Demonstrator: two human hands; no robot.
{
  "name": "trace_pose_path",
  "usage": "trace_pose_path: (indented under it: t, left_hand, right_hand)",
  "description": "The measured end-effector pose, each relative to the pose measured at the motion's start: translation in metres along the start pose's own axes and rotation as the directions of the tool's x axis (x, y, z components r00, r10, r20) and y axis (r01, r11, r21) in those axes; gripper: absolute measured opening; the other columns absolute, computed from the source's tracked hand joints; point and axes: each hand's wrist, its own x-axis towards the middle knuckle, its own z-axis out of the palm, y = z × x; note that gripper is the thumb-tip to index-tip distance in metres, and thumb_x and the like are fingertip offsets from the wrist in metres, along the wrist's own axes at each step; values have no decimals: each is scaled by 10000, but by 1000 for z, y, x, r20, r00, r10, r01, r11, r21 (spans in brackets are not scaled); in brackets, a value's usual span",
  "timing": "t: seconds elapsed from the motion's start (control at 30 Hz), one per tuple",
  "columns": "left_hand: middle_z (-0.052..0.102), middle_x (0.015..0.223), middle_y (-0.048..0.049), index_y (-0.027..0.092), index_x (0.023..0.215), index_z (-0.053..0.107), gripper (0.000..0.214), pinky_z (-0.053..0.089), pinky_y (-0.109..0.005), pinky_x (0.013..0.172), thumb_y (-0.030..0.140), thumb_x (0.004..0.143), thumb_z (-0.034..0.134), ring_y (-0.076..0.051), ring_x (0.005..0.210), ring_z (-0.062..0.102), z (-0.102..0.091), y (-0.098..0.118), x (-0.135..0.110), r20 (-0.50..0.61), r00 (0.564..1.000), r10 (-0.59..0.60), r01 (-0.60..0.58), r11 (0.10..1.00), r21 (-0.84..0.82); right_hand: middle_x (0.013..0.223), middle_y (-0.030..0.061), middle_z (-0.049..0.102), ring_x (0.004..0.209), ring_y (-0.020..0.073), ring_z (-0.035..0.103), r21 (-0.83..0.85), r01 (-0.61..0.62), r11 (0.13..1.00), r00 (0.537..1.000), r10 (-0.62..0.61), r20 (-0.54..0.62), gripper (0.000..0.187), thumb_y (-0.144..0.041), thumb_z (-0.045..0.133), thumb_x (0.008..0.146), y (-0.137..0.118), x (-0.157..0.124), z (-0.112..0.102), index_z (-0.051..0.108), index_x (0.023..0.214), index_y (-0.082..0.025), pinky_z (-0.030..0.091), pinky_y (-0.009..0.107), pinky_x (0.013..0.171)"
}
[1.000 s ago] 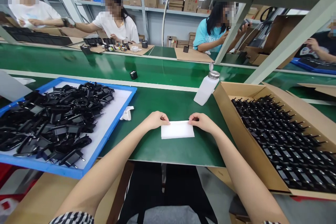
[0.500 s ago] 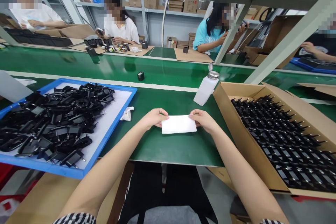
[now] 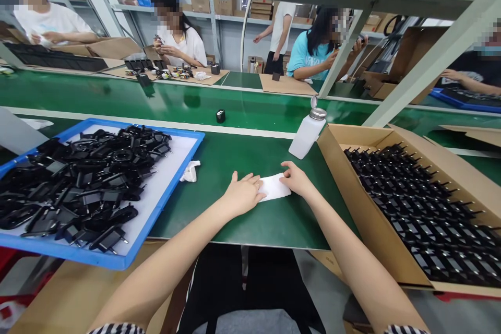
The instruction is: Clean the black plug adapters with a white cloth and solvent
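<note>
A folded white tissue (image 3: 271, 188) lies on the green worktop (image 3: 235, 229) in front of me. My left hand (image 3: 241, 195) presses flat on its left part, fingers stretched out and spread, covering that end. At the right end, my right hand (image 3: 296, 179) holds the tissue's edge with the thumb on top; its other fingertips are partly hidden. Just beyond my right hand stands a white pump bottle (image 3: 303, 135) with a metal top, its lid flipped up.
On the left, a blue-rimmed tray (image 3: 164, 203) holds many loose black plug adapters (image 3: 86, 182). A cardboard box (image 3: 340, 188) with rows of black adapters (image 3: 415, 209) stands right. Crumpled tissue (image 3: 191, 171) lies beside the tray. A small black part (image 3: 221, 116) sits on the belt. Co-workers sit opposite.
My left hand has let go of the tissue's left edge and moved flat onto it. The tissue now lies lower and tilted. The small black part has shifted right; another person appears behind.
</note>
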Motion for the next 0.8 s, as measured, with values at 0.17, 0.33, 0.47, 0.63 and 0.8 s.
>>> trace_pose_path:
  t: [0.17, 0.33, 0.47, 0.63, 0.8]
  left_hand:
    - [445, 1120, -52, 189, 1034, 442, 302, 188, -503, 879, 199, 780, 279, -185, 1028, 385, -7, -14, -13, -65, 977, -201, 196, 977, -78]
    - [477, 1080, -43, 207, 989, 469, 271, 247, -487, 846, 241, 766, 319, -193, 1007, 402, -2, -30, -28, -3, 978, -207, 206, 973, -108]
    - [370, 1186, -51, 214, 1081, 396, 352, 186, -565, 834, 340, 755, 360, -234, 1115, 258, 9, -33, -36, 14, 986, -169, 170, 983, -70]
    - [258, 1250, -75, 203, 1159, 310, 467, 139, -604, 819, 396, 739, 373, -268, 1151, 155, 17, -30, -38, 36, 982, -187, 188, 982, -26]
    - [240, 1257, -80, 188, 1158, 318, 464, 152, -587, 830, 385, 741, 368, -262, 1158, 135, 18, -27, -38, 40, 979, -197, 199, 980, -27]
  right_hand:
    - [627, -34, 463, 504, 116, 476, -25, 27, 999, 999, -26, 41, 423, 18, 452, 621, -27, 0, 1, 388, 1003, -151, 357, 193, 443]
    - [648, -24, 480, 419, 99, 472, 19, 34, 999, 981, -37, 193, 466, 35, 425, 627, -61, -3, 16, 337, 1048, -144, 368, 175, 365]
    - [602, -25, 486, 421, 115, 480, 0, 42, 999, 961, -40, 274, 501, 41, 430, 613, -71, -2, 32, 314, 1070, -126, 372, 178, 360]
    - [578, -19, 496, 434, 129, 481, -105, 85, 991, 965, -56, 256, 483, 5, 459, 635, -75, -2, 47, 314, 1082, -109, 373, 200, 427]
    - [655, 8, 517, 552, 150, 512, -124, 94, 988, 974, -65, 216, 493, -58, 517, 655, -79, -4, 57, 310, 1100, -103, 385, 213, 522]
